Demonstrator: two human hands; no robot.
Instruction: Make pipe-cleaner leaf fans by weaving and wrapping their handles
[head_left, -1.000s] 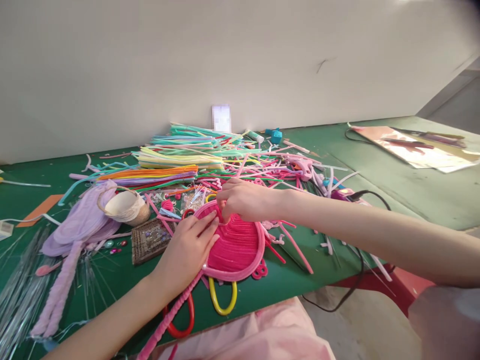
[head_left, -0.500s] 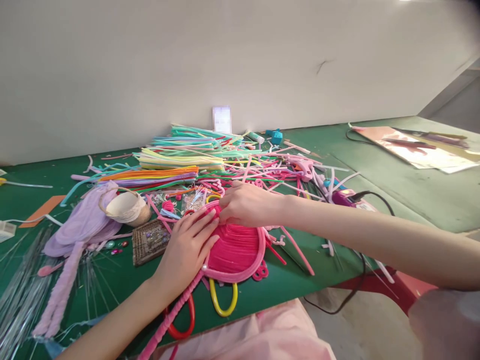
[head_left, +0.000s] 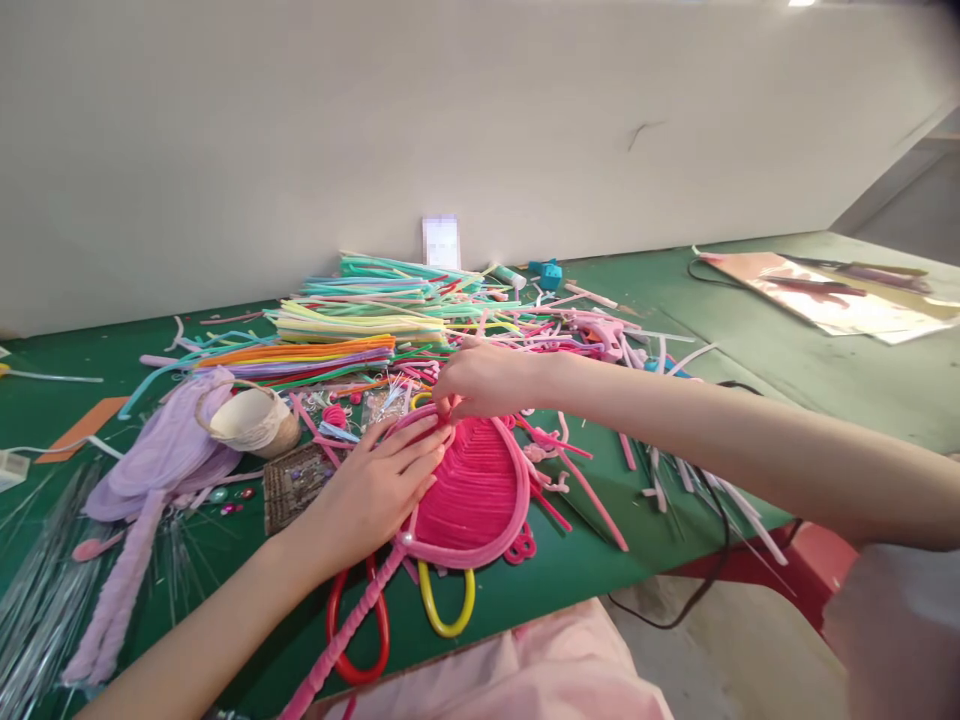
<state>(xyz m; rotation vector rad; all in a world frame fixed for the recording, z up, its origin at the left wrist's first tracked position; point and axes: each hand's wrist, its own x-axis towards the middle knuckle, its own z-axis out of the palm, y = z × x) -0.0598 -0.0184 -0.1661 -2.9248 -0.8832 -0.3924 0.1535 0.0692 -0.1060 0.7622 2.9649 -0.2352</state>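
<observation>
A deep pink pipe-cleaner fan [head_left: 476,500] has a lighter pink fuzzy rim, a wrapped handle and a white bead where the two meet. It lies tilted, its handle toward me. My left hand [head_left: 375,485] holds the left side, fingers laid along the rim and face. At the upper rim, my right hand [head_left: 474,380] is closed in a pinch; its fingertips meet my left fingertips, and the exact bit of rim gripped is partly hidden. Under the fan, red-handled scissors [head_left: 384,640] and yellow-handled scissors [head_left: 448,632] poke out toward the table's front edge.
Bundles of coloured pipe cleaners [head_left: 360,322] spread behind my hands. To the left are a lilac fan-like piece [head_left: 161,450], a small basket [head_left: 259,425], a woven tray [head_left: 276,515] and clear strands [head_left: 45,590]. A pink glue gun [head_left: 604,335] and papers [head_left: 817,290] are rightward.
My right hand has shifted slightly up and its forearm has risen, uncovering more of the fan's upper face. My left fingers have moved a little toward the right fingertips.
</observation>
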